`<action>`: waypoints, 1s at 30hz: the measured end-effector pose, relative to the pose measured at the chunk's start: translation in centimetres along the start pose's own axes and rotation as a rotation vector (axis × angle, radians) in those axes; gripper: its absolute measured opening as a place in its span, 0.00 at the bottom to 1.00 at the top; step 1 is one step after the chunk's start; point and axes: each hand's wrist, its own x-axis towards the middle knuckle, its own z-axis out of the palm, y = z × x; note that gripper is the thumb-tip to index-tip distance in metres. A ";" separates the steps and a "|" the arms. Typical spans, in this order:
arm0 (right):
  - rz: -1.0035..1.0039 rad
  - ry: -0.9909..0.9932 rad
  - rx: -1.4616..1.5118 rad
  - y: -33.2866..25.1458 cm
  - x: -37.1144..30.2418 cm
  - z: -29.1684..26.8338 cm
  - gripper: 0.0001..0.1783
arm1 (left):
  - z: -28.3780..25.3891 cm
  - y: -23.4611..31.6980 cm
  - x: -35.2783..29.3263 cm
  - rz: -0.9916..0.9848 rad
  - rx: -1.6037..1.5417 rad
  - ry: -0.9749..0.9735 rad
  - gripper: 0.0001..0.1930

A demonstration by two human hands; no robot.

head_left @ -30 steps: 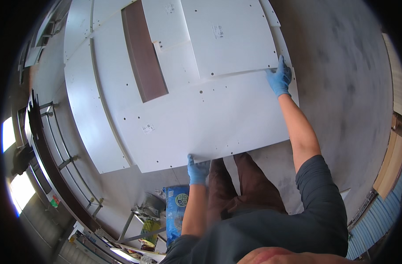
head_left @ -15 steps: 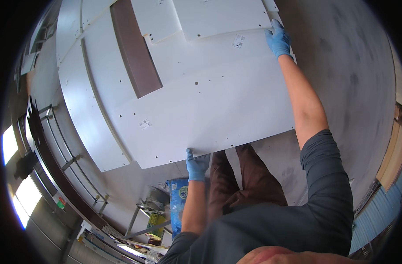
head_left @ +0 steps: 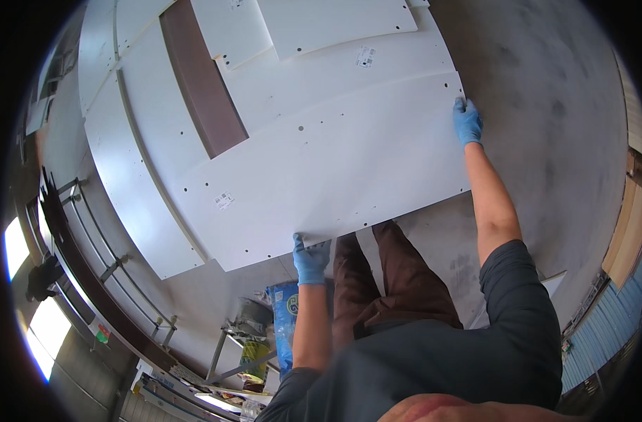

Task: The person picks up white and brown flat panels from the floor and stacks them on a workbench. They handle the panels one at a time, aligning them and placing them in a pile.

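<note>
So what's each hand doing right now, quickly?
Left hand: closed on the near edge of the large white panel, thumb on top.
Right hand: closed on the same panel's right edge.

The white board (head_left: 335, 169) looks smooth with a faint sheen and carries a paper label (head_left: 224, 200), while the brown strip (head_left: 205, 84) beyond it is matt and the blue gloves (head_left: 311, 264) at its edges look thin and rubbery. On the board's near side, the trousers (head_left: 412, 281) and shirt (head_left: 405, 369) are dull cloth, the blue bag (head_left: 283, 330) creased, shiny plastic. Left of the board, the rack (head_left: 101, 244) looks like metal tube; right of it, the floor (head_left: 546, 176) is dull and smudged, like concrete.
</note>
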 end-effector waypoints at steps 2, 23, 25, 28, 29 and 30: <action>-0.001 0.038 -0.009 -0.5 0.0 0.0 0.27 | 0.1 0.0 0.1 0.001 0.011 0.011 0.29; -0.089 0.008 -0.024 3.1 4.9 3.3 0.31 | 1.1 -0.5 0.9 0.025 0.018 0.141 0.22; -0.096 0.033 -0.006 2.8 4.8 3.2 0.31 | 1.2 -0.5 0.9 0.018 0.007 0.111 0.22; -0.154 0.000 0.129 2.8 4.8 3.2 0.29 | 1.1 -0.3 0.5 0.023 0.015 0.078 0.21; -0.140 0.001 0.099 3.0 4.7 3.3 0.28 | 1.2 -0.3 0.4 0.015 0.025 0.066 0.21; -0.188 0.040 0.076 3.2 4.7 3.5 0.29 | 1.1 -0.3 0.3 0.020 0.032 0.036 0.24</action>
